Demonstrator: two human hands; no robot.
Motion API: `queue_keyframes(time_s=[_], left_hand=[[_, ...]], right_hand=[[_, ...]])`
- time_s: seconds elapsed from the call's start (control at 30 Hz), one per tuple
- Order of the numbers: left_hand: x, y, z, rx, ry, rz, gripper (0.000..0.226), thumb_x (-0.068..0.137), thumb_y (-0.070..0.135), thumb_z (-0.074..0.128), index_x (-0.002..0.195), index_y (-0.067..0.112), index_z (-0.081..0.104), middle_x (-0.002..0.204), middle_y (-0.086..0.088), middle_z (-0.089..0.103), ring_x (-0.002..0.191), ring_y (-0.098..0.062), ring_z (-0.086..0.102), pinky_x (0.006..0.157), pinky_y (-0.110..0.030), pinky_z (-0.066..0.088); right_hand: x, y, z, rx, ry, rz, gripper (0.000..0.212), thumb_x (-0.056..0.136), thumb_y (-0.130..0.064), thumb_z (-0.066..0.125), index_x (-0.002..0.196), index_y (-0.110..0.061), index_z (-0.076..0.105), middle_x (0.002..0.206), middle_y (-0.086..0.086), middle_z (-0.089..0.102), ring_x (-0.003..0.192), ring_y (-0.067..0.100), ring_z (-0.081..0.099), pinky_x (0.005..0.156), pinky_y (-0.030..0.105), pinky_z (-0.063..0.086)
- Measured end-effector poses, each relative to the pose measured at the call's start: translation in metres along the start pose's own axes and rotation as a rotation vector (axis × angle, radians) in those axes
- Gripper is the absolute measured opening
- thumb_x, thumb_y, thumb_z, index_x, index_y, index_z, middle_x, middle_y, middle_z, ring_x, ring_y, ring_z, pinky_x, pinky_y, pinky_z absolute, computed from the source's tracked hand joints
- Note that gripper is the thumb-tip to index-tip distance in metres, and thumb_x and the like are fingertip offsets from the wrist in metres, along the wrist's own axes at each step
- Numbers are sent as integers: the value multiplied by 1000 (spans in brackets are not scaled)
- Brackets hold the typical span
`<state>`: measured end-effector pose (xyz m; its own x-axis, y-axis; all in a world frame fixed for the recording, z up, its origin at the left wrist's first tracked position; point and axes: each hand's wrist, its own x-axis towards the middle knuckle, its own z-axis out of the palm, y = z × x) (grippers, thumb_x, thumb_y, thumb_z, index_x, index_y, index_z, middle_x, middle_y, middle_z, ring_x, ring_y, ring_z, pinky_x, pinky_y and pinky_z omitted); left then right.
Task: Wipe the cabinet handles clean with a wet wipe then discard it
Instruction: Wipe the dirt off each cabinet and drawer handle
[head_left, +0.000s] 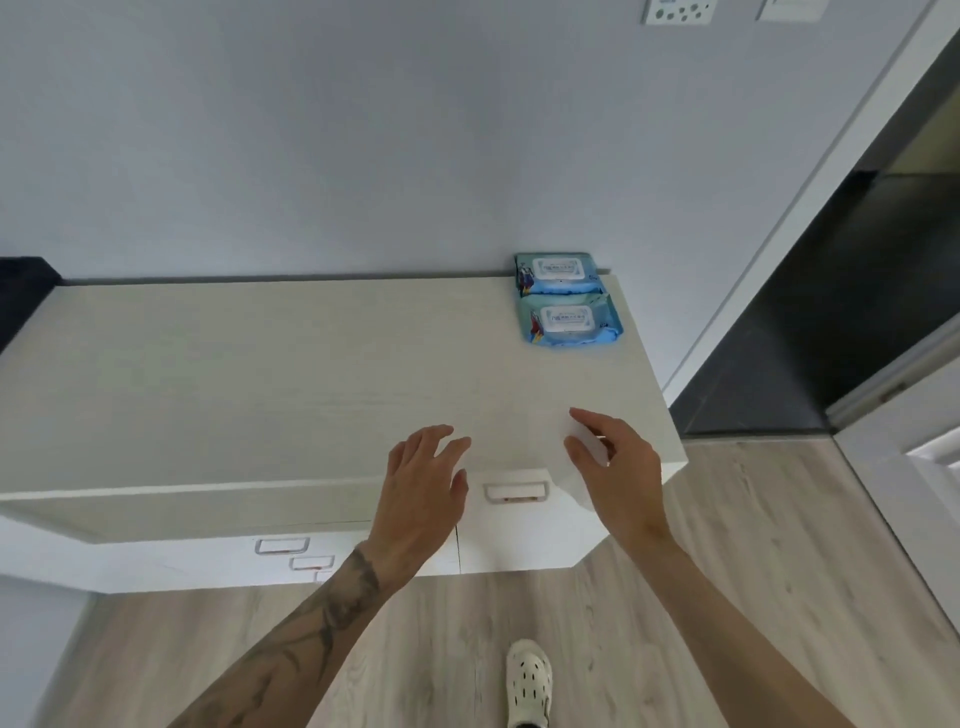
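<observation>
Head view, looking down. My left hand (421, 483) hovered over the front edge of the white cabinet (260, 374), fingers relaxed and slightly spread, holding nothing. My right hand (618, 467) was just beside it, near the cabinet's right corner, thumb and fingers pinching a white wipe (592, 449). The wipe hung down past the edge. White on white made its outline hard to trace, and my hand hid part of it.

Between my hands, below the edge, one handle (516, 491) showed on a drawer front. The wipe's lower corner hung just beside it; I could not tell whether they touched. A second handle (282, 545) and a third handle (311, 563) showed lower left, near my left forearm.

At the back right of the top lay two blue packs (569, 319), end to end and touching, the far one by the wall (311, 130). Their print was too small to read.

One white shoe (529, 680) stood on the wood floor (727, 571), cut off at the bottom edge. Sockets (678, 10) at the top were cropped. A dark doorway (857, 312) opened on the right.
</observation>
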<state>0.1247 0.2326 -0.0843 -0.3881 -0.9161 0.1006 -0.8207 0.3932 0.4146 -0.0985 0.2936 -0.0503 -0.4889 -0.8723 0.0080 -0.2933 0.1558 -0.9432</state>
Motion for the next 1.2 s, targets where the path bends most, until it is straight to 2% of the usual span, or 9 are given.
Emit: queue_keyframes(time_s=[0.07,0.27,0.43,0.57,0.77,0.83,0.93,1.1,1.2], left_hand=[[-13,-8,5,8,-10,0,44,104,17,61,149,19,59,156,-1,49,149,-21,39,123,-34,23],[-14,-30,31,46,-5,18,51,107,19,57,157,19,48,162,-3,42,152,-22,35,125,-36,23],[-3,-51,64,91,85,74,52,104,19,62,155,12,51,158,-11,47,147,-30,44,122,-44,34],[1,-74,98,149,233,143,43,109,22,54,150,9,55,154,-14,51,144,-33,48,118,-49,41],[6,-103,151,256,511,264,49,110,28,50,155,8,50,159,-15,47,149,-35,44,122,-54,34],[11,-110,163,283,595,292,48,111,29,49,154,8,51,158,-16,49,146,-36,46,122,-54,33],[20,-119,172,296,701,334,45,111,28,50,150,7,56,152,-16,53,141,-37,50,119,-52,33],[29,-133,184,341,839,394,41,111,29,49,145,8,60,145,-15,59,137,-35,51,115,-51,32],[39,-143,186,342,946,403,38,110,28,48,138,8,64,140,-14,61,134,-35,51,114,-50,29]], right_hand=[[-21,9,0,-34,4,11,28,96,-9,75,120,-23,75,113,-11,72,100,-15,61,88,1,45],[-47,47,8,-84,37,43,22,95,-15,76,95,-37,74,99,-19,75,97,-10,65,82,1,44],[-39,89,25,-85,77,51,9,98,-20,72,100,-28,75,94,-20,75,93,-3,67,79,11,49],[-35,123,47,-32,85,43,15,99,-18,70,100,-33,68,96,-25,71,90,0,66,74,8,49],[-32,179,71,-44,123,-125,41,99,-7,65,109,-47,60,108,-18,67,84,13,65,68,13,48],[-28,199,76,-126,146,-229,43,98,-1,64,116,-40,68,109,-14,63,86,13,61,70,10,45],[-18,221,83,-191,213,-352,39,94,6,67,115,-25,77,107,-6,60,89,8,59,70,6,43],[-6,244,89,-196,295,-527,20,92,-21,81,112,-25,79,108,-12,59,105,-7,58,80,4,45],[1,251,87,-231,334,-634,18,89,-23,79,107,-25,81,119,-9,61,110,2,56,85,8,45]])
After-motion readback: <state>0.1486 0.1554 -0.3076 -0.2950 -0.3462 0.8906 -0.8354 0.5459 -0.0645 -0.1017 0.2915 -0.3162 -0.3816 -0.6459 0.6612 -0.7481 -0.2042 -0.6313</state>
